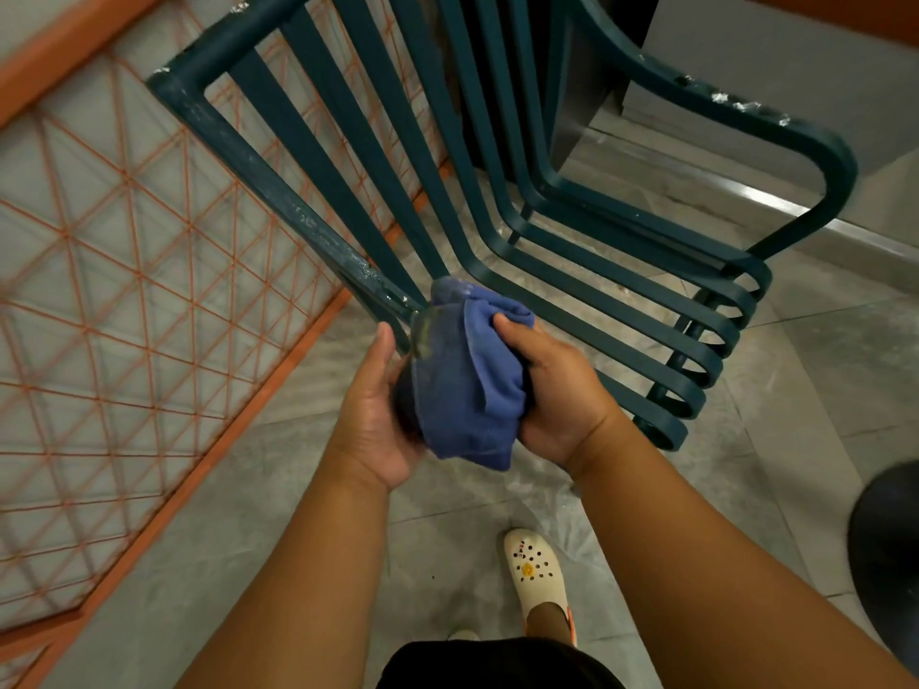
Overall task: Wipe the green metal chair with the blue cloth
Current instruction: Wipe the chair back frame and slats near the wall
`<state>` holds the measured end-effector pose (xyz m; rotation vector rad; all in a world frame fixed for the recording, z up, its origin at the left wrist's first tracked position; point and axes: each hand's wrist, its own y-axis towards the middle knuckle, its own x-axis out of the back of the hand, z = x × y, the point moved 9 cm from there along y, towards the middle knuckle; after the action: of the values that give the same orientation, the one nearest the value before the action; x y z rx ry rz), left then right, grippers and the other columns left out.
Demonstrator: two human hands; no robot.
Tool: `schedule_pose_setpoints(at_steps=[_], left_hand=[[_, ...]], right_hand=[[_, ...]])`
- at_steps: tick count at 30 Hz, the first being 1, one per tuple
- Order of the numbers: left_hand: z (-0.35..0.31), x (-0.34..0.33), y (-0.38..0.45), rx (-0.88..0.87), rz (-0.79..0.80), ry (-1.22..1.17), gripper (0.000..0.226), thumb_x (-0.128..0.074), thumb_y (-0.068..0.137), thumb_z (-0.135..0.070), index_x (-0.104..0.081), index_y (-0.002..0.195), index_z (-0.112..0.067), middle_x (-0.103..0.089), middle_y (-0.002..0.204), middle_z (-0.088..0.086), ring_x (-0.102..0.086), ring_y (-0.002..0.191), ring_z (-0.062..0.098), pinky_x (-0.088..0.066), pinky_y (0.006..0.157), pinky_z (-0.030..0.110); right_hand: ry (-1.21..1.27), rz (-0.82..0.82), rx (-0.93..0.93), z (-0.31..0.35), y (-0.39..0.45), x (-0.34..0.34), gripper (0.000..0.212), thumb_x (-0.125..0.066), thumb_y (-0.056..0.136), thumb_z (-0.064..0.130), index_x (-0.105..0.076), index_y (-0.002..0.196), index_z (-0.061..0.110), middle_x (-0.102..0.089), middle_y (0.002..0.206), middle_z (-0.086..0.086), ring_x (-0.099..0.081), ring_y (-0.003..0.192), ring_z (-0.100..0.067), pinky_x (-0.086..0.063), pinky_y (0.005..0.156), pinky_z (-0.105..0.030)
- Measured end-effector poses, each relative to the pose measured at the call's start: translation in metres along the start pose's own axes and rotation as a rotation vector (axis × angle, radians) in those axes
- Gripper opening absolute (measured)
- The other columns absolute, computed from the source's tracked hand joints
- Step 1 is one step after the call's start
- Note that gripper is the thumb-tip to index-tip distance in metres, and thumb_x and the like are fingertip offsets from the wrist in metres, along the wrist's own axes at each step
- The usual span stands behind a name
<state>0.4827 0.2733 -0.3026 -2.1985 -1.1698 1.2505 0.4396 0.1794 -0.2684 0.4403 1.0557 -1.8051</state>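
The green metal chair stands in front of me, its slatted back and seat running from top left to lower right. White flecks mark its top rail and right armrest. A blue cloth is bunched around the near end of the left armrest. My left hand cups the cloth from the left and below. My right hand grips it from the right, thumb on top. The armrest end under the cloth is hidden.
An orange wire mesh panel leans at the left, close behind the chair. A grey wall base runs at the right. A dark round object sits at the right edge. My cream clog rests on the tiled floor.
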Motion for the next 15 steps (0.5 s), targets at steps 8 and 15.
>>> schedule_pose_setpoints(at_steps=[8,15], left_hand=[[-0.002,0.007,-0.002,0.027,0.113,0.344,0.036,-0.066,0.085,-0.019,-0.063,0.118,-0.005,-0.067,0.116,0.017,-0.063,0.109,0.027,-0.055,0.085,0.029],[-0.041,0.048,-0.004,-0.322,-0.239,0.298,0.029,-0.067,0.082,-0.016,-0.065,0.111,-0.017,-0.073,0.101,-0.001,-0.070,0.092,0.013,-0.057,0.068,0.027]], right_hand=[[-0.471,-0.057,0.014,-0.008,0.008,0.019,0.019,-0.052,0.098,0.023,-0.061,0.114,0.020,-0.070,0.111,-0.007,-0.065,0.107,-0.022,-0.052,0.095,-0.038],[-1.787,-0.338,0.189,0.010,0.009,0.053,0.050,-0.039,0.094,0.058,-0.041,0.136,0.031,-0.058,0.127,-0.002,-0.053,0.117,-0.024,-0.041,0.101,-0.044]])
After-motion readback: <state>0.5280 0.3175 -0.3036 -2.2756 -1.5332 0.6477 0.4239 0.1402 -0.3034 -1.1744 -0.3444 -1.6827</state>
